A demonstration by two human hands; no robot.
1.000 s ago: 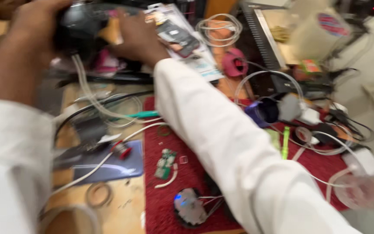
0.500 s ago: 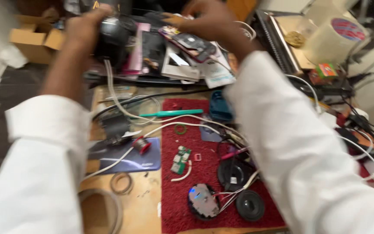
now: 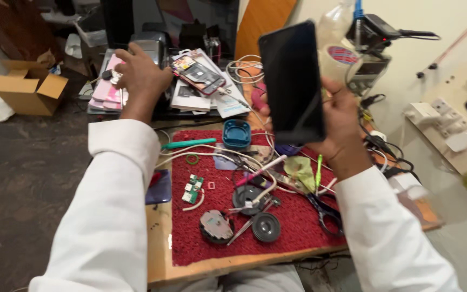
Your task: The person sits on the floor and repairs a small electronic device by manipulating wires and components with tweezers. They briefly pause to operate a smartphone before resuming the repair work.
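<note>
Holding a dark phone (image 3: 293, 81) upright at upper centre, the right hand (image 3: 339, 121) is gripping it closed; the left hand (image 3: 141, 75) is resting loosely curled, empty as far as shows, on the clutter (image 3: 201, 81) at upper left, while small parts (image 3: 233, 216) are lying disassembled on the red mat (image 3: 190, 243).

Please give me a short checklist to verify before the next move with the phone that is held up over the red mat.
1. Right hand has a firm hold on the black phone: ok, fingers wrap its lower edge.
2. Phone screen is dark: ok.
3. Phone is lifted off the red mat: ok.
4. Left hand is free: cannot tell, it rests on the stack of packages at the back.
5. Bare room on the mat to set the phone down: not ok, round speaker parts, small green board and white cables cover it.
</note>
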